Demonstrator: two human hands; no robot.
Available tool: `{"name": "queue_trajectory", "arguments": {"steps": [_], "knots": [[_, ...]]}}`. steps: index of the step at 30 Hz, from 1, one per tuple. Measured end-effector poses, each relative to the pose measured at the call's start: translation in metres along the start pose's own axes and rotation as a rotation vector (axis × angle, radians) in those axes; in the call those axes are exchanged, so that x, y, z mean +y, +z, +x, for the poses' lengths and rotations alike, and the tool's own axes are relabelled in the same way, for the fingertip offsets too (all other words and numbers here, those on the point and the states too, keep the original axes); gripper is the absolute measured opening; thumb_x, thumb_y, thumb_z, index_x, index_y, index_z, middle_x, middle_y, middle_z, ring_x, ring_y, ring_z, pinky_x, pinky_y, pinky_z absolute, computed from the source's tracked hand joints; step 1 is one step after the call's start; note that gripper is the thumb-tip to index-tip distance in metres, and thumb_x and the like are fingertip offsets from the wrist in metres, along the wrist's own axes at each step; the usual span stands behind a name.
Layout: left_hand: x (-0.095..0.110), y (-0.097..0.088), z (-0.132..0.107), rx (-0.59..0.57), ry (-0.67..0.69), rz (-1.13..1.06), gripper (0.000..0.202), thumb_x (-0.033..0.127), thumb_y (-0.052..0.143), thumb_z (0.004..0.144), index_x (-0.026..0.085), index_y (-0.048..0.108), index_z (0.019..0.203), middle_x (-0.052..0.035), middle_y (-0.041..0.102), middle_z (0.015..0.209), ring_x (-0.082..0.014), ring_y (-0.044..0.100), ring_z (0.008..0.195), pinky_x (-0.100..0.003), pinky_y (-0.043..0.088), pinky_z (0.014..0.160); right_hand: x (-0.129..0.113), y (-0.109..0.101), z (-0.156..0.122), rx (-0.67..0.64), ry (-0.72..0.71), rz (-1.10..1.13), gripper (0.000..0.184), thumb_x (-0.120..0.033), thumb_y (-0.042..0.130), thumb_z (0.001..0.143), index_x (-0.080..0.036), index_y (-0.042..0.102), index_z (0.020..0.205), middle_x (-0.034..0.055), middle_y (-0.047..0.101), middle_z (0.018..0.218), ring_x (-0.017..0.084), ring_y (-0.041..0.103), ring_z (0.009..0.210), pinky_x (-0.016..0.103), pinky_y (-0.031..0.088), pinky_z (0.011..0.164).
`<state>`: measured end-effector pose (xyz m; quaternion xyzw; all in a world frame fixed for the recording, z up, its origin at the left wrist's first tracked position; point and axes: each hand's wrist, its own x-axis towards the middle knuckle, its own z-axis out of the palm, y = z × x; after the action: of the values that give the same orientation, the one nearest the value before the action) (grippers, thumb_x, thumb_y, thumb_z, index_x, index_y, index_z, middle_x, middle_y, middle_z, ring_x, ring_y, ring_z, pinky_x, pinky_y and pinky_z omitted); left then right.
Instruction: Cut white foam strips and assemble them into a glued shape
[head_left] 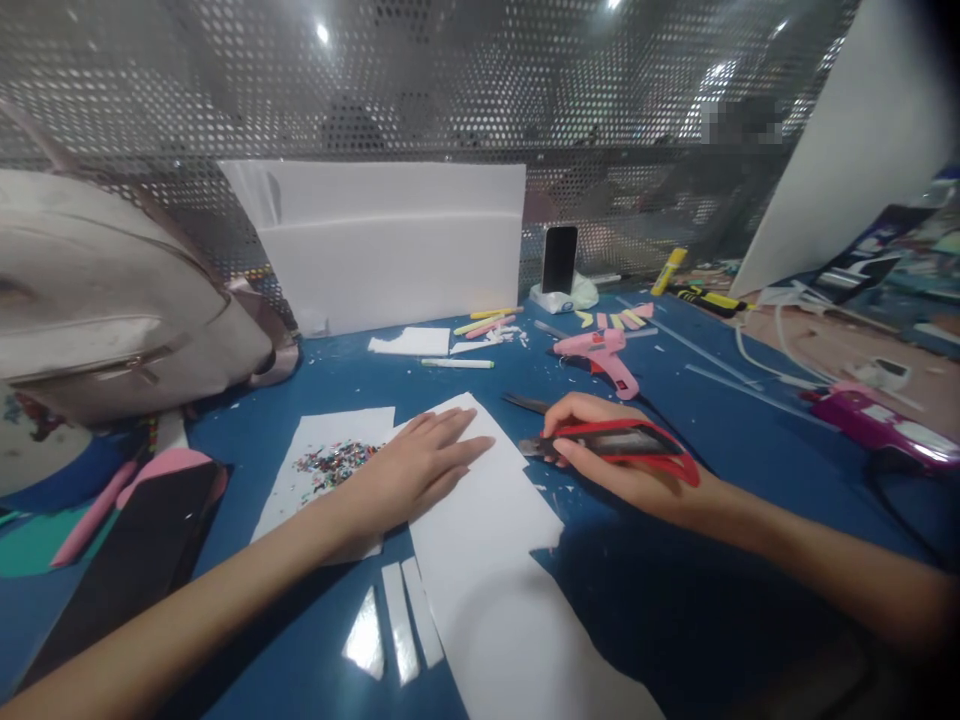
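Note:
My left hand lies flat, fingers stretched out, pressing on a long white sheet that runs toward me on the blue table. My right hand is closed round a red and black utility knife, whose blade tip sits at the sheet's right edge. Three narrow white strips lie just left of the sheet, near my left forearm. Behind my left hand, a second white paper carries a small heap of coloured bits.
A pink glue gun lies behind the knife, with coloured strips beyond it. A phone stands in a holder by a white board. A grey bag fills the left. A magenta tool and cables lie right.

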<state>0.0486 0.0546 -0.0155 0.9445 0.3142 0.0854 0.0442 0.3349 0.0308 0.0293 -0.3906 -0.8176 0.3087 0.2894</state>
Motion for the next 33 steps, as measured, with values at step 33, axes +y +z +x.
{"name": "queue_trajectory", "arguments": {"steps": [33], "knots": [[-0.006,0.011,0.0,-0.006,0.013,0.038,0.044,0.019,0.032,0.103,0.031,0.036,0.146,-0.0107,0.025,0.159,-0.0292,0.025,0.146,-0.053,0.026,0.115,-0.01,0.019,-0.006,0.03,-0.331,-0.186,0.004,-0.018,0.056,0.091,-0.018,0.052,0.088,0.0013,0.053,0.08,0.013,0.049,0.071,0.027,0.041,0.068]]}}
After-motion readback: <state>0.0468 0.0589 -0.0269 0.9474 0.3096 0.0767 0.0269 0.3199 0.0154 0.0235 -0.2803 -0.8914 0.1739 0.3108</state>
